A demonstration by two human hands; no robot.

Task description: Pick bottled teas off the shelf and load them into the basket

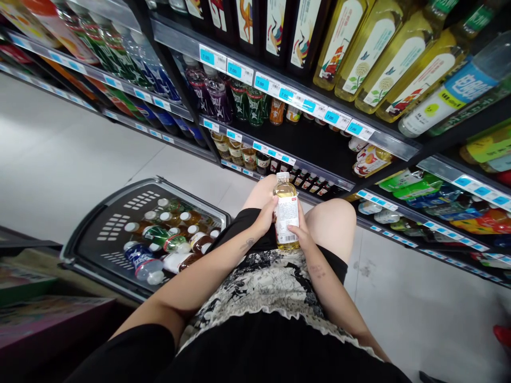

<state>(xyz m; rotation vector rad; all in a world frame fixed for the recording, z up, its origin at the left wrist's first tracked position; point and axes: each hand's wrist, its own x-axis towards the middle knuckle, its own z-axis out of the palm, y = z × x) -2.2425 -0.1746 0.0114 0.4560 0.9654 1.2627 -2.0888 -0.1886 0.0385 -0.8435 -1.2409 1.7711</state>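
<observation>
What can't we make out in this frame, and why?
Head view:
Held bottle: fine print, too small to read.
Left hand and right hand: some fingers, hidden behind that bottle.
Basket: floor beneath piled bottles, covered by them.
Dark upper bottles: tops, cut by top edge.
Red thing: blurred, cut by right edge.

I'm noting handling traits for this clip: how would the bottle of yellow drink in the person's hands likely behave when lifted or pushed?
The bottle of yellow drink likely feels heavy for its size, since liquid shows at its shoulder. Standing, its tall, narrow shape could tip if pushed high up.
</observation>
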